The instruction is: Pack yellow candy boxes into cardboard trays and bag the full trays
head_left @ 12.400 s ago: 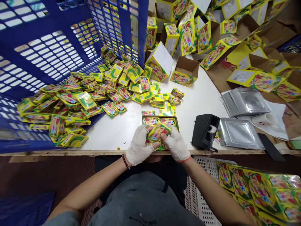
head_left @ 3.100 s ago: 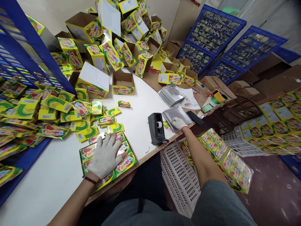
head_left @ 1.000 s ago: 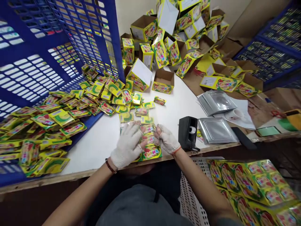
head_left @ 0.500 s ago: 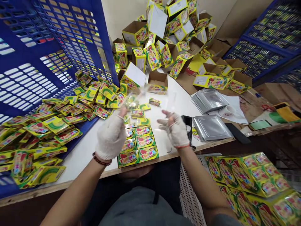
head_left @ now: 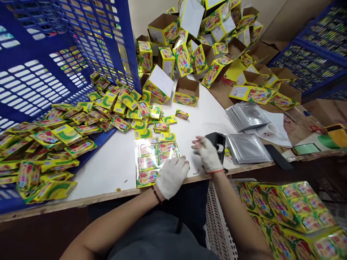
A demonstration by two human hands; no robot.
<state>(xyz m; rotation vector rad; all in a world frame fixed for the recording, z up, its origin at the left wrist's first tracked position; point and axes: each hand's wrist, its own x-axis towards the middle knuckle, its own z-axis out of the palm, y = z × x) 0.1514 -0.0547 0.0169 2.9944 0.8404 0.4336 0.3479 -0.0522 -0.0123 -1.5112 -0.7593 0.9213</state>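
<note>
My left hand, in a white fingerless glove, lies with its fingers stretched out over the near right corner of a clear plastic cover. Beneath that shiny cover, a block of small yellow-green candy boxes lies in rows at the table's front edge. To the right, my right hand, also gloved, hovers with fingers apart and slightly bent. I see nothing in it. Just behind it stands a black tape dispenser, partly hidden by the hand.
A blue crate lies on its side at left, small boxes spilling out. Open cartons are heaped at the back. Stacked clear covers and a black phone-like slab lie right. Packed boxes stand lower right.
My left hand has come down and right from above the loose boxes; the blurred clear cover it held now lies over the block. My right hand has moved slightly right, beside the dispenser.
</note>
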